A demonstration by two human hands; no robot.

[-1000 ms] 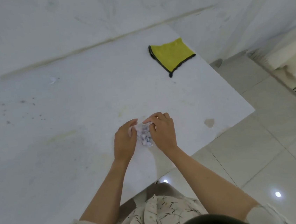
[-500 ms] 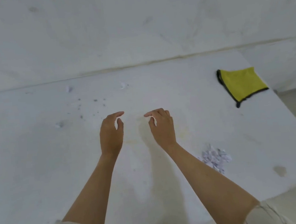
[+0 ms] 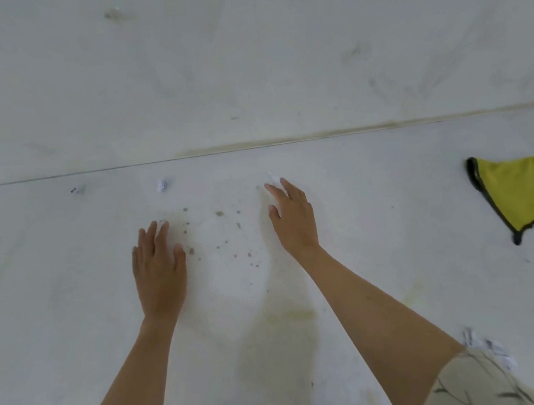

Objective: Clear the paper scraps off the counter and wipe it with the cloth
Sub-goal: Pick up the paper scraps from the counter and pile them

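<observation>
A heap of gathered scraps (image 3: pixel 487 349) lies nearest, by the right elbow. Both hands, left (image 3: pixel 159 269) and right (image 3: pixel 292 219), are flat with fingers straight, holding nothing. The right fingertips reach a scrap (image 3: pixel 273 178); two more (image 3: pixel 162 184) (image 3: pixel 77 190) lie near the wall: light, crumpled, likely best pinched or swept, while the soft cloth (image 3: pixel 521 190) lies well to the right.

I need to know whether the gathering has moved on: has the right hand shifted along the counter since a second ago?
Yes. The right hand has left the pile of scraps near the counter's front edge and now reaches toward the back wall seam, fingertips at a lone scrap.
</observation>
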